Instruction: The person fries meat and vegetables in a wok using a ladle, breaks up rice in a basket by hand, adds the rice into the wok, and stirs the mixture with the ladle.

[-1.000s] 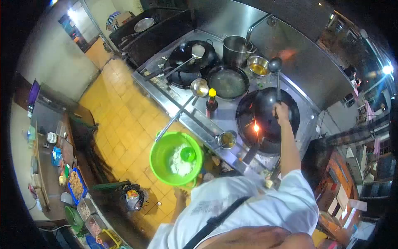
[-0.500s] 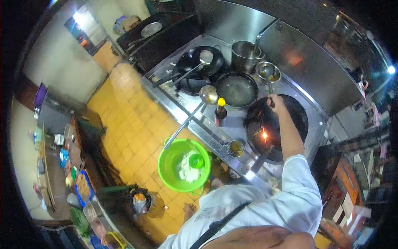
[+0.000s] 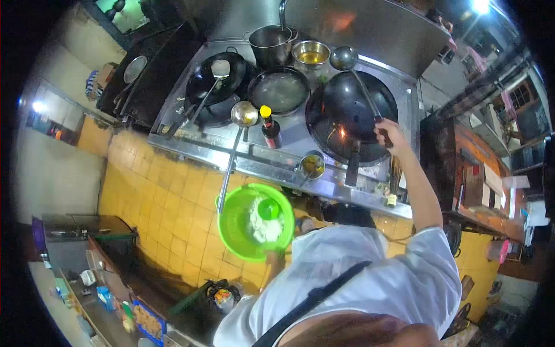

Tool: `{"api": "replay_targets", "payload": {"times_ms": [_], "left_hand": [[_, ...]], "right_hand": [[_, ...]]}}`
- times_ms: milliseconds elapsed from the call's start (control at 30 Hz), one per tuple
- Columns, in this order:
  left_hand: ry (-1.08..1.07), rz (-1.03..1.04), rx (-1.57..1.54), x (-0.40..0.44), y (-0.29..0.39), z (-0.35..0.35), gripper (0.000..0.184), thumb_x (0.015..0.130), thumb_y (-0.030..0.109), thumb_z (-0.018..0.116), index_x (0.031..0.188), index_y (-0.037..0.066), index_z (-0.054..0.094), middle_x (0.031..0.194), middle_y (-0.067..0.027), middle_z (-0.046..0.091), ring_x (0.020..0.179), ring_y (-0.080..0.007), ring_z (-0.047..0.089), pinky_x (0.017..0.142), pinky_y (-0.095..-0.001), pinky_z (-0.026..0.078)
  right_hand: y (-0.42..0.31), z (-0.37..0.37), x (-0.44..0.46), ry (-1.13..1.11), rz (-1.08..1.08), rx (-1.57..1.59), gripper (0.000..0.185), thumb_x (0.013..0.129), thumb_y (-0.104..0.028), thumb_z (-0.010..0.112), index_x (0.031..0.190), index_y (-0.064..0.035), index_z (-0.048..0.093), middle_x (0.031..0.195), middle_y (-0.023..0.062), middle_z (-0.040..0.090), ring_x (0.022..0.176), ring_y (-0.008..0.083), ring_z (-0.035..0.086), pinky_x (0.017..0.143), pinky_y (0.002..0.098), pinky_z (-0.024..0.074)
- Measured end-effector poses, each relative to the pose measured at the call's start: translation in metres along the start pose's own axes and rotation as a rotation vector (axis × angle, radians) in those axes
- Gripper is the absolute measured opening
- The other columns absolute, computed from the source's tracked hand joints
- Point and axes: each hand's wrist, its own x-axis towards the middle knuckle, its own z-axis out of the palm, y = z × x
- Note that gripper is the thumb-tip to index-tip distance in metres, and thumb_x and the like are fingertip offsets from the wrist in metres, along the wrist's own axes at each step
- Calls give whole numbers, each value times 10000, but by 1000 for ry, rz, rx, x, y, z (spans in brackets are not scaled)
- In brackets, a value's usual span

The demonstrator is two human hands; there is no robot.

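My right hand [image 3: 392,137] is closed around the dark handle of a ladle [image 3: 344,58]. The ladle's bowl hangs over the far edge of the large black wok [image 3: 370,95], right of a steel bowl of yellow liquid [image 3: 312,56]. A small orange flame shows at the wok. My left hand [image 3: 275,259] is at the near rim of a green bucket [image 3: 227,240]; its fingers are mostly hidden. Inside the bucket lie white stuff and a green scoop [image 3: 268,209]. A second ladle [image 3: 244,114] rests on the stove edge, its handle reaching over the bucket.
On the steel stove stand a wok with a spatula [image 3: 220,69], a pan of liquid [image 3: 280,92], a tall pot [image 3: 270,46], a yellow-capped bottle [image 3: 270,130] and a small cup [image 3: 312,166]. A cluttered counter [image 3: 104,283] is at lower left.
My view has turned. The ladle in my right hand has moved from over the steel bowl to its right. My left hand has come up to the bucket's rim.
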Motion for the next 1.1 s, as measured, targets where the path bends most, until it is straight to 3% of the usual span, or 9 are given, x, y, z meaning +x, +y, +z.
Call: {"api": "replay_targets", "payload": {"times_ms": [200, 400, 500, 567, 700, 833, 900, 1033, 1100], "left_hand": [[-12, 58, -2, -13, -6, 5, 669, 835, 639, 315, 1236, 105, 354, 1128, -98, 500, 985, -285, 503, 781, -461, 414], [47, 150, -52, -35, -33, -7, 666, 827, 649, 329, 1242, 129, 353, 1172, -83, 492, 1036, -277, 492, 803, -454, 401], [92, 160, -211, -68, -26, 0, 643, 819, 650, 355, 1244, 167, 368, 1203, -44, 476, 1070, -248, 481, 825, -449, 384], [81, 186, -217, -70, -38, -10, 584, 824, 629, 372, 1196, 181, 413, 1175, 0, 492, 1040, -222, 497, 797, -424, 395], [145, 100, -225, -73, -57, -32, 573, 823, 628, 376, 1186, 186, 419, 1170, 6, 493, 1030, -220, 499, 799, -421, 391], [169, 33, -233, -76, -69, -55, 561, 822, 626, 380, 1176, 192, 424, 1164, 12, 495, 1021, -217, 501, 801, -418, 388], [161, 4, -229, -73, -69, -64, 556, 822, 625, 383, 1171, 195, 427, 1161, 15, 496, 1016, -215, 502, 802, -417, 386], [129, -52, -238, -61, -69, -73, 544, 821, 623, 387, 1161, 201, 433, 1156, 20, 498, 1007, -212, 504, 803, -414, 383], [104, -79, -248, -52, -68, -76, 538, 821, 622, 389, 1156, 203, 435, 1153, 23, 499, 1002, -211, 506, 804, -413, 381]], "right_hand": [[34, -26, -25, 68, -2, 29, 76, 789, -93, 544, 811, -91, 471, 639, 25, 490, 431, 82, 432, 356, 205, 323], [13, -14, 30, -8, -28, 129, 34, 783, -85, 514, 763, -63, 495, 632, 48, 506, 453, 98, 446, 379, 225, 341], [3, 12, 86, -51, -175, -51, 57, 767, -59, 516, 713, -42, 508, 613, 58, 514, 459, 119, 479, 396, 249, 382], [-6, 38, 113, 83, -192, -299, 44, 764, -58, 540, 733, -39, 514, 583, 48, 499, 447, 129, 484, 391, 261, 388], [2, 64, 141, 93, -237, -233, 37, 763, -41, 531, 727, -30, 535, 569, 49, 505, 433, 131, 485, 405, 266, 397], [12, 43, 94, 9, -252, 19, 45, 753, -53, 549, 738, -12, 540, 571, 49, 492, 436, 132, 489, 387, 266, 385], [24, 16, 56, -35, -226, -25, 24, 755, -56, 549, 768, -38, 542, 553, 31, 477, 422, 114, 473, 383, 249, 375], [55, -34, -19, 51, -207, -241, 50, 749, -77, 532, 791, -53, 540, 560, 4, 457, 390, 102, 451, 357, 242, 355], [63, -46, -47, 154, -238, -525, 62, 739, -62, 517, 796, -47, 536, 550, 21, 449, 386, 124, 461, 360, 264, 372]]}}
